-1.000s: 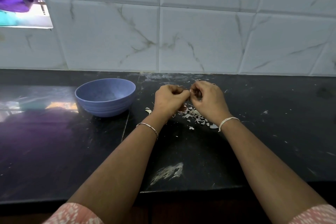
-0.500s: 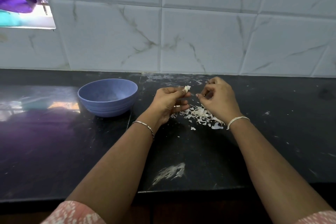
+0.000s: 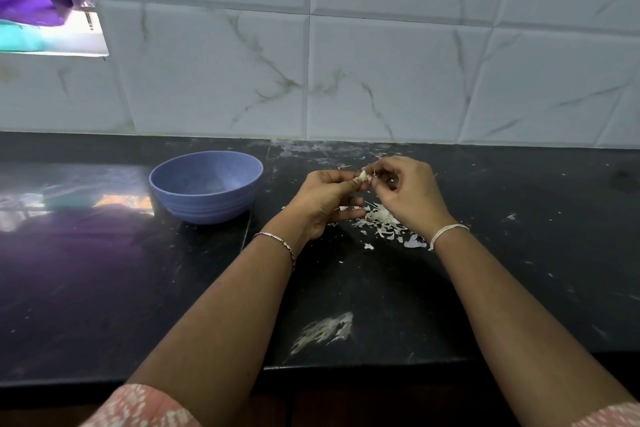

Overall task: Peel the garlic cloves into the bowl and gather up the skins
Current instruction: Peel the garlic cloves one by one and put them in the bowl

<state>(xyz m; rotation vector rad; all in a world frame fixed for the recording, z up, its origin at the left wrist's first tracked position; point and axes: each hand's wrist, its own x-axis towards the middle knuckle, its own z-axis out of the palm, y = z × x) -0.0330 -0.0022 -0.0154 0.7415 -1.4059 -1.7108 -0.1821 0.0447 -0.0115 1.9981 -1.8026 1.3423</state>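
Clove (image 3: 363,176) between left hand (image 3: 325,199) and right hand (image 3: 410,194)

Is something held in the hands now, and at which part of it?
The left hand pinches a garlic clove by its lower end, between thumb and forefinger; the right hand pinches its exposed tip.

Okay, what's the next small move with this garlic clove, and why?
Probably peel off whatever skin clings, using the right hand: it pinches at the garlic clove that the left hand holds above the skins; the bowl sits left, apart.
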